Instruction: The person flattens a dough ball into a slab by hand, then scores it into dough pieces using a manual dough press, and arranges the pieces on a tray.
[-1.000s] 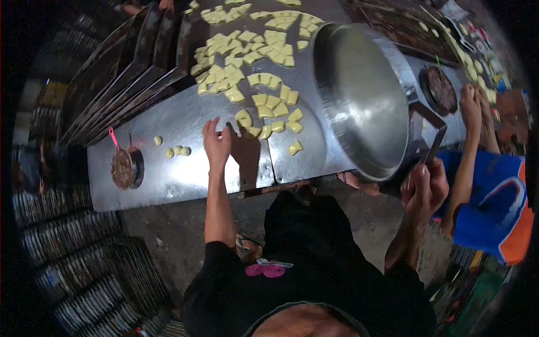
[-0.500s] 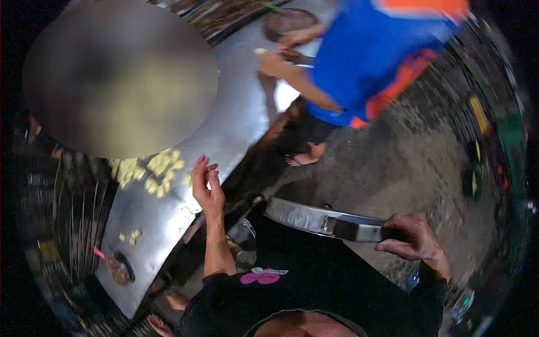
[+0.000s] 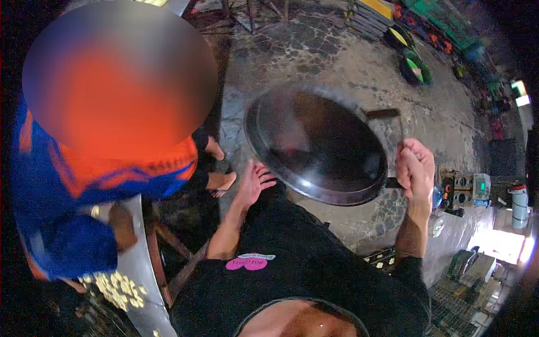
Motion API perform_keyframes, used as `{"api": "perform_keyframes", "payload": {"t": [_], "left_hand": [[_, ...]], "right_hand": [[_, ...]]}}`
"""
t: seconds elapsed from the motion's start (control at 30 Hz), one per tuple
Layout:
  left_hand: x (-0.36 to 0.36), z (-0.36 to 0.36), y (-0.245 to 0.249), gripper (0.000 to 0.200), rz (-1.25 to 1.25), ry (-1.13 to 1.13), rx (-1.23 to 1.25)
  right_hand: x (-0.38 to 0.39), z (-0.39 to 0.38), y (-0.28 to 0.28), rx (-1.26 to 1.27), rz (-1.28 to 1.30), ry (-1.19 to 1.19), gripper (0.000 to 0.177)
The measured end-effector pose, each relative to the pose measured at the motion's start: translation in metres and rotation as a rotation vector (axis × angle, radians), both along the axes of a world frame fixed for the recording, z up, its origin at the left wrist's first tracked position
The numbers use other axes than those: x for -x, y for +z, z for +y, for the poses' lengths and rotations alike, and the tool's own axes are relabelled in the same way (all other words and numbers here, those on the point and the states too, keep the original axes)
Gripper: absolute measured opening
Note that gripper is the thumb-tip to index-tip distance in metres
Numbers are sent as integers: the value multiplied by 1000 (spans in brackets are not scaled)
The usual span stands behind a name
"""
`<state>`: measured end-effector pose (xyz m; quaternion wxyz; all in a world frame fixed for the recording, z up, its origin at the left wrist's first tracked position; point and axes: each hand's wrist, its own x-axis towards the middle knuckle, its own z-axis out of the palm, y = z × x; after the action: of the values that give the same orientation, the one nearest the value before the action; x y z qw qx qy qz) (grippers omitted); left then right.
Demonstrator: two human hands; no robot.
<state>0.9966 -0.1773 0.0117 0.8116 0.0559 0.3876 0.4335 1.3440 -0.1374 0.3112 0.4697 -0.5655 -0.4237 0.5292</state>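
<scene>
A large, round, dark pan (image 3: 320, 146) with a raised rim is held tilted in front of me. Its inside looks dark with a few glints. My right hand (image 3: 414, 168) is closed around the loop-shaped handle on its right side. Near the lower left of the rim is my left hand (image 3: 257, 182), its fingers stretched out and the fingertips close to the pan's edge. Nothing shows in that palm.
At the left a person in a blue and orange shirt (image 3: 129, 163) bends by a metal table (image 3: 147, 264). Pale yellow pieces (image 3: 120, 289) lie on it. Green tubs (image 3: 415, 67) stand on the cracked floor (image 3: 297, 50) farther off. Bottom right holds wire racks (image 3: 460, 286).
My view has swung right, away from the table. The pan has turned from edge-on to showing its round inside. My left hand has come from beside the table to near the pan's rim.
</scene>
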Motion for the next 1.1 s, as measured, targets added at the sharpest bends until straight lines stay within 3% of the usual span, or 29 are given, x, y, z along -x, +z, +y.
{"api": "perform_keyframes", "payload": {"t": [0.03,0.1,0.17,0.23,0.3,0.37,0.57,0.67,0.77,0.83,0.9,0.97,1.03,1.1], "left_hand": [[-16,37,12,67,-8,-12,-7],[-40,103,57,73,-392,205,17],[-49,177,56,71,-406,188,-5],[-63,260,58,62,-303,209,-84],[-59,299,35,38,54,122,-174],[-58,357,78,48,112,93,-171],[-36,473,119,72,456,224,-300],[6,535,105,71,564,359,-313],[56,593,101,70,515,558,-215],[95,626,108,69,538,739,-207],[136,647,124,69,649,895,-228],[181,655,115,70,728,1047,-244],[211,659,130,69,703,1215,-190],[240,671,145,67,718,1344,-154]], "right_hand": [[-11,29,-10,-7,-8,-12,15],[-24,76,-22,58,301,-151,18],[-34,143,-40,53,286,-229,22],[-47,213,-65,92,252,-305,22],[-50,247,-73,82,192,-252,21],[-54,306,-98,208,36,-392,22],[-48,430,-184,304,62,-298,27],[9,529,-221,330,72,-192,28],[60,645,-261,302,-24,12,31],[126,720,-248,302,-58,186,27],[190,805,-275,53,-350,413,31],[279,861,-237,178,-353,675,34],[362,891,-197,49,-484,829,33],[431,925,-232,-502,-616,892,35]]}}
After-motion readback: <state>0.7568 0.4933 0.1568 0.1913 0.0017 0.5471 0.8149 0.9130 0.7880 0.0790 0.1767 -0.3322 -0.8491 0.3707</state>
